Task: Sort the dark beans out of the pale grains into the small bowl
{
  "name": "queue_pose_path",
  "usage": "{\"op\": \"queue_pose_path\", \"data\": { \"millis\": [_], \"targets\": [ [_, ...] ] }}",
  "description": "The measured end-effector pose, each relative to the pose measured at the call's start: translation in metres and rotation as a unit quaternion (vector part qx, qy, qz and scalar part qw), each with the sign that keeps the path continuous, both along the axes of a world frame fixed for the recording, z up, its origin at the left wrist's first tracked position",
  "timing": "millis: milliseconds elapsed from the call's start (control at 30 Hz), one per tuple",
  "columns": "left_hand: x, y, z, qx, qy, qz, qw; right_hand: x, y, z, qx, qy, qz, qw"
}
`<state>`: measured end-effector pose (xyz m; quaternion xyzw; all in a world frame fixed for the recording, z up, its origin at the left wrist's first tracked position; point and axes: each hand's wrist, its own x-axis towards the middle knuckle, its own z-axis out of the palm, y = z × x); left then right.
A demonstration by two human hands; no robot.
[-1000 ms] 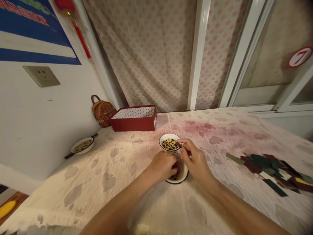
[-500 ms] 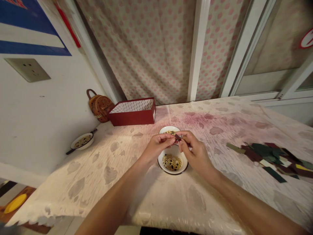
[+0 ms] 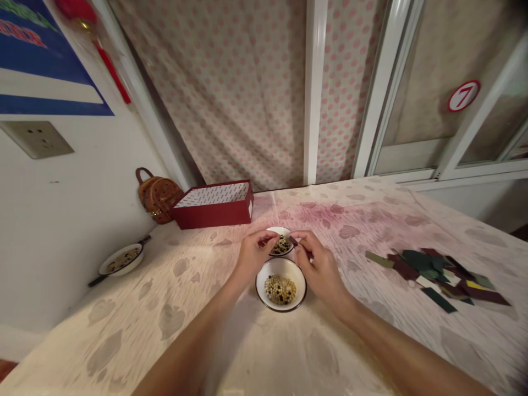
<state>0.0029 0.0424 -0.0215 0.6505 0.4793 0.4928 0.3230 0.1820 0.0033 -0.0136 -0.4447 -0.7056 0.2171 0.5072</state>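
Note:
My right hand (image 3: 319, 261) pinches a small dark red strip (image 3: 293, 241) between thumb and fingers, above the right rim of the far bowl. Level with it, my left hand (image 3: 253, 253) is closed in a pinch at that bowl's left side; what its fingertips hold is too small to make out. Between my hands stands the far white bowl (image 3: 275, 229), with yellow and black beads (image 3: 281, 245) in it. Closer to me is a second white bowl with a dark rim (image 3: 264, 271), holding pale, yellow and black beads (image 3: 280, 289).
A red open box (image 3: 214, 214) and a brown backpack-shaped bag (image 3: 159, 198) stand at the back left. By the wall sits another bowl (image 3: 134, 263) with dark handle-like pieces beside it. Dark green, maroon and yellow strips (image 3: 424, 267) lie piled at the right.
My left hand rose from the near bowl to meet my right hand at the strip, then moved apart to the left. The strip stays in my right hand. The camera view shifted slightly.

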Motion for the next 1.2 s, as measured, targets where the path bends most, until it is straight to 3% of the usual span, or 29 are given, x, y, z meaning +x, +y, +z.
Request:
{"op": "queue_pose_path", "data": {
  "millis": [100,200,367,500,633,1033,1100,1200],
  "targets": [
    [-0.003,0.002,0.003,0.036,0.15,0.033,0.988,0.0,0.001,0.001,0.005,0.004,-0.01,1.0],
    [-0.003,-0.011,0.017,0.038,0.268,0.04,0.962,0.001,0.001,0.001,0.01,0.002,-0.018,1.0],
    [0.006,-0.04,0.035,0.002,0.415,-0.03,0.909,0.002,0.001,0.002,-0.009,0.001,-0.026,1.0],
    [0.014,-0.049,0.03,0.001,0.478,-0.081,0.874,0.003,0.001,0.003,-0.011,-0.002,-0.023,1.0],
    [0.015,-0.048,0.023,0.005,0.503,-0.094,0.859,0.002,0.0,0.003,-0.013,-0.007,-0.018,1.0],
    [0.017,-0.048,0.021,0.006,0.498,-0.078,0.864,0.0,0.001,-0.001,-0.021,-0.021,-0.016,0.999],
    [0.015,-0.048,0.022,0.0,0.464,-0.06,0.884,0.0,0.001,-0.001,-0.021,-0.019,-0.015,0.999],
    [0.009,-0.046,0.022,-0.014,0.331,-0.039,0.943,0.001,0.0,-0.001,-0.021,-0.019,-0.015,0.999]
  ]
}}
